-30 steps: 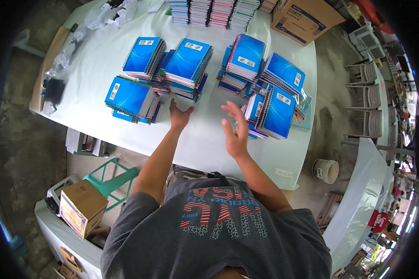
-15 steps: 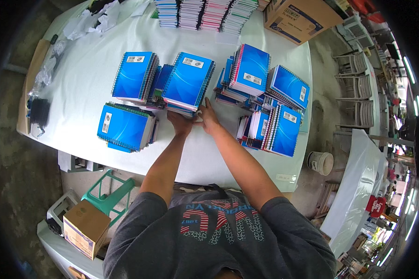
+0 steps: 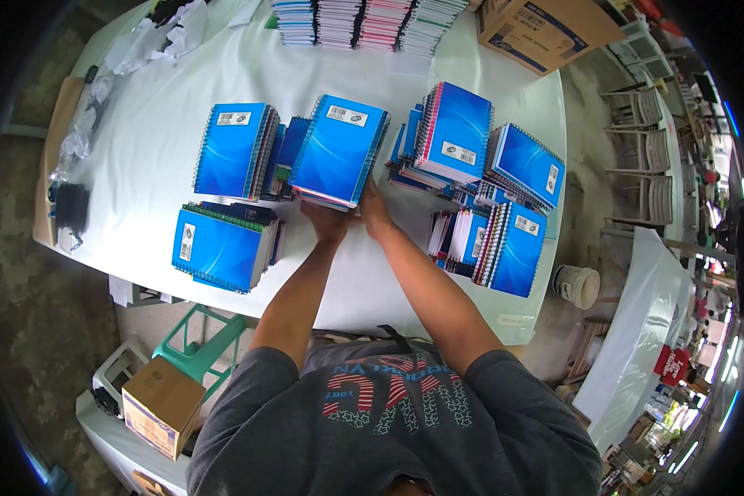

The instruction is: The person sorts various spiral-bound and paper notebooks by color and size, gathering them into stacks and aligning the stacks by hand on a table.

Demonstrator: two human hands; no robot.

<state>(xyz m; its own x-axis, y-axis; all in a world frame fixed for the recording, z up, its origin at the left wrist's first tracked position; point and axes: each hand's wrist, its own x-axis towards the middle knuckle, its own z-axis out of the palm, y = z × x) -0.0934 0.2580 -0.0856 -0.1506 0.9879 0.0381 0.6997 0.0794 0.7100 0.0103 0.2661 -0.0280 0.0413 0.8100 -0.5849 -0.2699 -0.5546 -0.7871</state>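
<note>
Both my hands are at the near end of the middle stack of blue spiral notebooks (image 3: 339, 157). My left hand (image 3: 326, 221) is closed against its near edge, with the fingertips hidden under or behind the notebooks. Along the lower right side of the same stack, my right hand (image 3: 375, 212) holds on, its fingers partly hidden. To the left is another blue notebook stack (image 3: 233, 153), with a sideways stack (image 3: 219, 248) nearer me. On the right sit an upright stack (image 3: 455, 132), a tilted stack (image 3: 527, 165) and a nearer stack (image 3: 512, 248).
Tall piles of notebooks (image 3: 339, 23) stand at the table's far edge beside a cardboard box (image 3: 546, 33). Clear plastic wrapping (image 3: 161, 37) lies far left. A green stool (image 3: 194, 339), another carton (image 3: 164, 405) and a white bucket (image 3: 576, 286) are off the table.
The view has shifted slightly. Against the other stacks, the middle notebook stack sits a little farther away or higher, and my right hand has closed in along its side.
</note>
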